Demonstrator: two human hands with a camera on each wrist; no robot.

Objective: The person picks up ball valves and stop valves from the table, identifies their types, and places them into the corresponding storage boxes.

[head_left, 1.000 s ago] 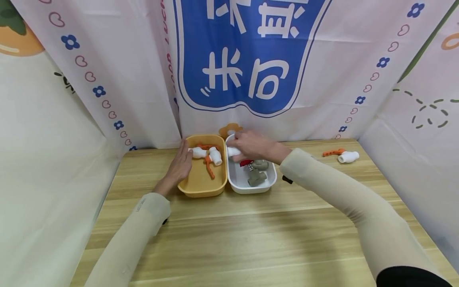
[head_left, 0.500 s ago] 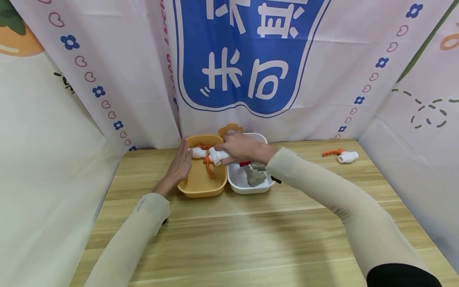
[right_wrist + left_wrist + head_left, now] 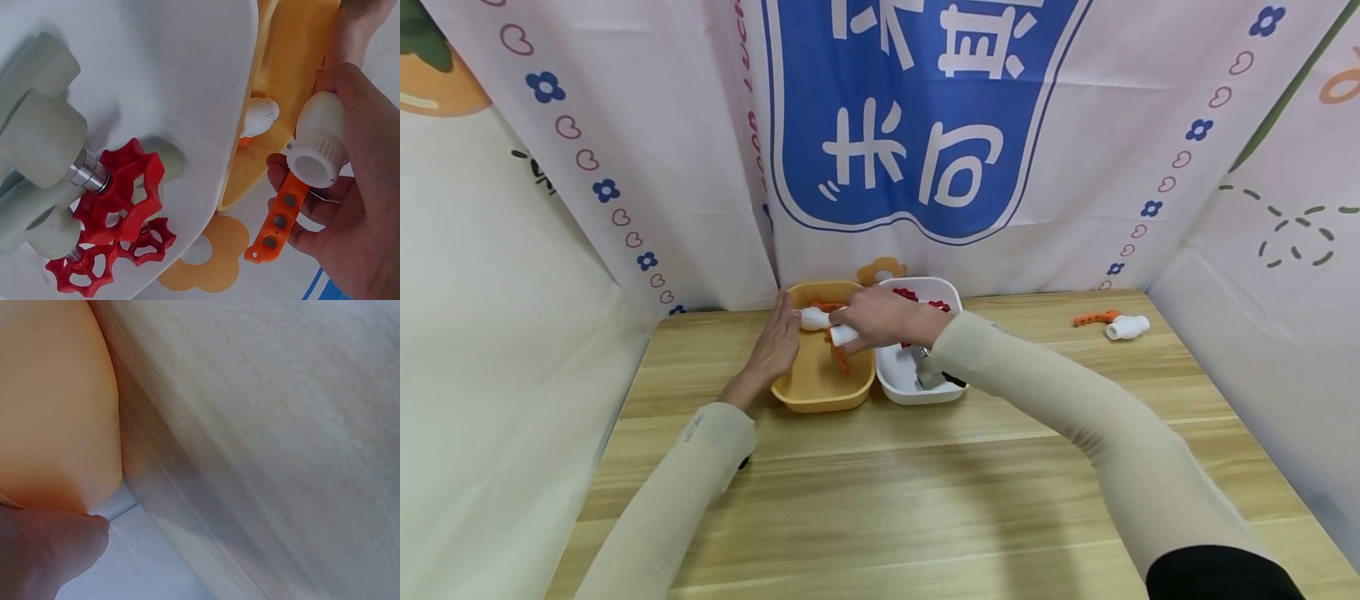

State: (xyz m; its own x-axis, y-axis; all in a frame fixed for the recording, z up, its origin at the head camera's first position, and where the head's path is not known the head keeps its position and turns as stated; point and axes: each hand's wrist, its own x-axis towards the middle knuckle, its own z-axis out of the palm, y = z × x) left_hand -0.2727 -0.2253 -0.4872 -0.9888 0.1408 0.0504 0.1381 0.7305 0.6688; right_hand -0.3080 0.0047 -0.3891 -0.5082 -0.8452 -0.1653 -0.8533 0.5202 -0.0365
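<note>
My right hand [image 3: 883, 319] holds a white ball valve [image 3: 320, 134] with an orange lever handle [image 3: 281, 219] over the yellow tray [image 3: 822, 407]. In the right wrist view, thumb and fingers curl round the valve's body. My left hand [image 3: 777, 343] lies against the tray's left side with its fingers straight. Inside the tray is another white valve [image 3: 815, 318], and orange handles show beside it; my right hand hides part of the contents. To the right, the white tray [image 3: 921, 398] holds several grey valves [image 3: 47, 140] with red handwheels [image 3: 122, 194].
Another white valve with an orange handle [image 3: 1127, 327] lies at the wooden table's [image 3: 880, 500] far right. The two trays stand side by side at the back, close to a printed curtain [image 3: 700, 167].
From the white tray, my right hand has moved left with the ball valve, and is now over the yellow tray. The left hand has stayed in place.
</note>
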